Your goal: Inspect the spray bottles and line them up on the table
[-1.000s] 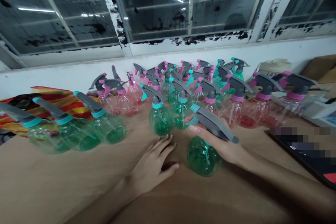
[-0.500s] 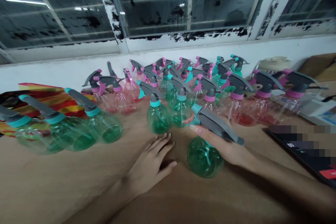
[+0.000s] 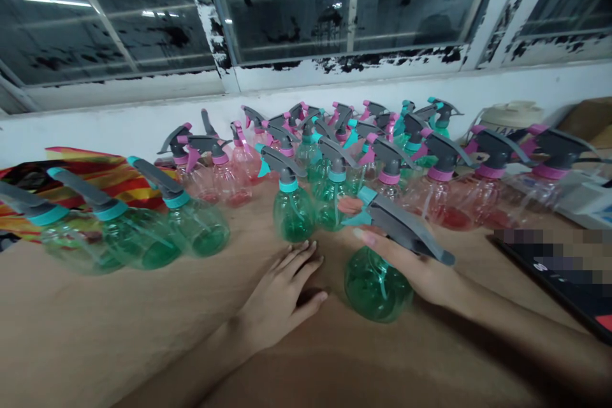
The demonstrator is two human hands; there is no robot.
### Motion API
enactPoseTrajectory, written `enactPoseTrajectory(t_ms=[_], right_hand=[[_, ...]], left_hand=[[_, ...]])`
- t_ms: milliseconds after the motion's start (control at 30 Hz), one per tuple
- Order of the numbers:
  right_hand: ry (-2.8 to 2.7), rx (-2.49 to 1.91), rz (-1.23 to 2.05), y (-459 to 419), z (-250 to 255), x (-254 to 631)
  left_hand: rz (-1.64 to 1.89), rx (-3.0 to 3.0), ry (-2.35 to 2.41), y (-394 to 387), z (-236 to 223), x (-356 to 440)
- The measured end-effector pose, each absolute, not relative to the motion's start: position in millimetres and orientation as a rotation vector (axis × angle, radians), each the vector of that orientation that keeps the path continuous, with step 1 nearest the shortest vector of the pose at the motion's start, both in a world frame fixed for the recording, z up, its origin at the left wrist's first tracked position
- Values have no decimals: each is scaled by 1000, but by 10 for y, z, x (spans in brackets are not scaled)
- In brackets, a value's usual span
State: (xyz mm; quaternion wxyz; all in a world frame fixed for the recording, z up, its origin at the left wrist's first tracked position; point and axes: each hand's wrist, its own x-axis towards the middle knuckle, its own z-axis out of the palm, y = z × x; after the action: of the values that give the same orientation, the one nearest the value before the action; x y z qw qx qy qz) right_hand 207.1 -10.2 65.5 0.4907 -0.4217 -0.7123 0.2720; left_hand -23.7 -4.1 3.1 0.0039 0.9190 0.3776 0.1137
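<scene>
My right hand (image 3: 415, 268) is closed round the neck of a green spray bottle (image 3: 375, 290) with a grey and teal trigger head. A fingertip shows by the teal trigger, and the bottle's collar is hidden behind the fingers. Palm down on the wooden table (image 3: 201, 331), my left hand (image 3: 282, 299) has its fingers spread and holds nothing. Just beyond its fingertips stands another green spray bottle (image 3: 293, 213), with a similar green bottle (image 3: 335, 201) at its right.
Several pink spray bottles (image 3: 442, 194) fill the back and right. Three green bottles (image 3: 201, 233) stand at the left before a red and yellow patterned bag (image 3: 109, 178). A dark flat object (image 3: 549, 274) lies at the right edge. Windows (image 3: 287, 6) rise behind.
The whole view has shifted slightly, so everything sits a little further right. My right hand keeps its hold on the bottle, with a finger now showing over the trigger. My left hand stays flat.
</scene>
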Motion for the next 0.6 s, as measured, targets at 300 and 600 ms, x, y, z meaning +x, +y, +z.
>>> enactPoseTrajectory(t_ms=[300,600], right_hand=[[-1752,-1023,815,-87,664,2088],[-1747,-1079,754,-114,691,2070]], left_hand=[[348,2892,1184,-42,26,-238],[328,2895,1191,-43,41,-231]])
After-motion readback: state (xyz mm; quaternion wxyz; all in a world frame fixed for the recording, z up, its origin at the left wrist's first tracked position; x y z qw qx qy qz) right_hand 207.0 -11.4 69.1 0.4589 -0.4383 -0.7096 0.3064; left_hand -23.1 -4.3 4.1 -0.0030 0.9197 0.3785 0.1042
